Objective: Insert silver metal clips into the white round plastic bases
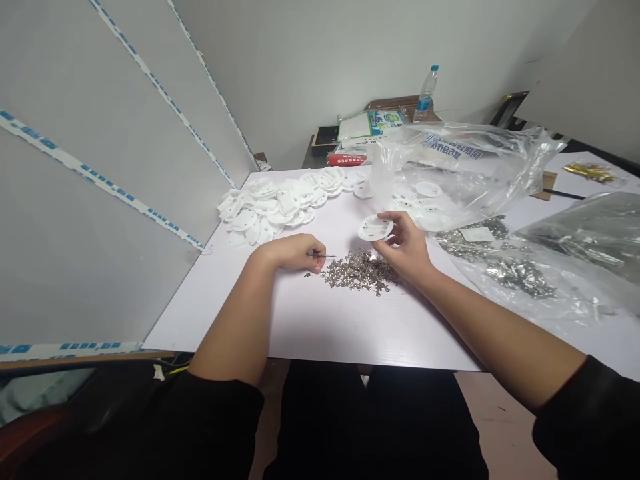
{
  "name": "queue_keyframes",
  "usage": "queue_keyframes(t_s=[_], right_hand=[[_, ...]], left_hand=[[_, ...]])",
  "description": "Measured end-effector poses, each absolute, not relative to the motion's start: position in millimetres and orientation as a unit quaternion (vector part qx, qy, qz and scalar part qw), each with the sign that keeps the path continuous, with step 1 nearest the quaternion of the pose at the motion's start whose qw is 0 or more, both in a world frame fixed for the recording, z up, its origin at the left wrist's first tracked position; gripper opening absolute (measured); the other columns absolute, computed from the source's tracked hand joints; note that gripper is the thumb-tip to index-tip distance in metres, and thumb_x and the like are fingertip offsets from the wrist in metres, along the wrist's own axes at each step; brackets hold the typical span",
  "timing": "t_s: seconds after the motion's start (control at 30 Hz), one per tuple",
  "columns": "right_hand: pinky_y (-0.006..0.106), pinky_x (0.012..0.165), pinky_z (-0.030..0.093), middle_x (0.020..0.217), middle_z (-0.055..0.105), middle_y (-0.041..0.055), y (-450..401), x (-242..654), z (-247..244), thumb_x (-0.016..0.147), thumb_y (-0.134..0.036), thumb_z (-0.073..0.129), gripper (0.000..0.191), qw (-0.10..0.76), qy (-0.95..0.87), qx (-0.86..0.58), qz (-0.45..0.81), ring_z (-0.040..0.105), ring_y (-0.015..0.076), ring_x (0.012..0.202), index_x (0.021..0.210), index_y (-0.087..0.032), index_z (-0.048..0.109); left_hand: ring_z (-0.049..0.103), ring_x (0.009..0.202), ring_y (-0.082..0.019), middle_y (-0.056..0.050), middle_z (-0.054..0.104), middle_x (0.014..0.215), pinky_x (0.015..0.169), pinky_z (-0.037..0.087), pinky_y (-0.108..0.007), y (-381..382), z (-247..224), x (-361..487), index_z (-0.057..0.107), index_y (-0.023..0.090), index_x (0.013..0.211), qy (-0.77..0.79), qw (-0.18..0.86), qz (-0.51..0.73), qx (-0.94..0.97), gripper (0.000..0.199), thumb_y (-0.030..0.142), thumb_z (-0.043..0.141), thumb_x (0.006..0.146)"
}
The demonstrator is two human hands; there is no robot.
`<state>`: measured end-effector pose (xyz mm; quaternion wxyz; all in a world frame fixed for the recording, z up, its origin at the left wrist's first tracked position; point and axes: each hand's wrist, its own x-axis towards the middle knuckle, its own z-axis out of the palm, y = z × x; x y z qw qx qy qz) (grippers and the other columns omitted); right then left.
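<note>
My right hand [407, 250] pinches a round white plastic disc [375, 229] by its right edge, tilted above the table. Small slots and raised shapes show on the disc's face. My left hand [297, 253] is closed around a thin dark pointed tool [329, 256], whose tip sticks out to the right; its exact kind is too small to make out. Between and below the hands lies a loose pile of small shiny metal pieces [357, 272]. One stray metal piece [307, 275] rests just below my left fingers.
Many white discs [267, 207] are heaped at the back left. A clear plastic bag [480, 180] with more discs stands behind my right hand. Bags of metal parts [520, 273] lie at right. A grey partition [100, 167] borders the left; a water bottle [427, 93] stands at the back.
</note>
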<state>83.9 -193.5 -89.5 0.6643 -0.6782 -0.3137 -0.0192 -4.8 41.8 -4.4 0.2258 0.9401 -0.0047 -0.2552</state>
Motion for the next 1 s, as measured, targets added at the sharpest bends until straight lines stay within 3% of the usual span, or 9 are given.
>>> queue_keyframes(t_s=[0.27,0.47,0.63,1.0], right_hand=[[0.031,0.061,0.052,0.114,0.063,0.0079,-193,86,-93,0.072,-0.024,0.068,0.042,0.646,-0.363,-0.671,-0.033,0.062,0.0197,0.086,0.112,-0.022,0.054],[0.032,0.063,0.053,0.112,0.064,0.009,-194,83,-91,0.07,-0.019,0.065,0.042,0.62,-0.405,-0.67,-0.048,0.06,0.0189,0.083,0.111,-0.021,0.055],[0.032,0.061,0.054,0.108,0.064,0.0089,-195,87,-93,0.071,-0.018,0.064,0.041,0.593,-0.43,-0.677,-0.073,0.06,0.0188,0.082,0.111,-0.02,0.057],[0.03,0.056,0.051,0.099,0.063,0.0063,-196,88,-90,0.07,-0.018,0.063,0.039,0.557,-0.442,-0.696,-0.096,0.056,0.0132,0.066,0.109,-0.019,0.059]], left_hand=[[0.065,0.081,-0.016,-0.004,0.071,0.084,0.076,0.046,-0.029,40,-4,-2,0.064,0.018,0.088,-0.06,0.376,-0.113,0.918,0.012,0.028,0.065,0.082],[0.061,0.077,-0.013,-0.006,0.072,0.087,0.07,0.045,-0.026,31,-20,7,0.076,0.019,0.093,-0.036,0.464,0.005,0.885,0.022,0.035,0.075,0.078],[0.053,0.066,-0.011,-0.006,0.071,0.084,0.064,0.04,-0.028,20,-33,13,0.078,0.018,0.095,0.006,0.466,0.054,0.883,0.021,0.032,0.073,0.079],[0.054,0.073,-0.013,-0.005,0.065,0.082,0.07,0.041,-0.029,12,-39,14,0.076,0.02,0.108,-0.017,0.45,0.066,0.89,0.024,0.024,0.063,0.087]])
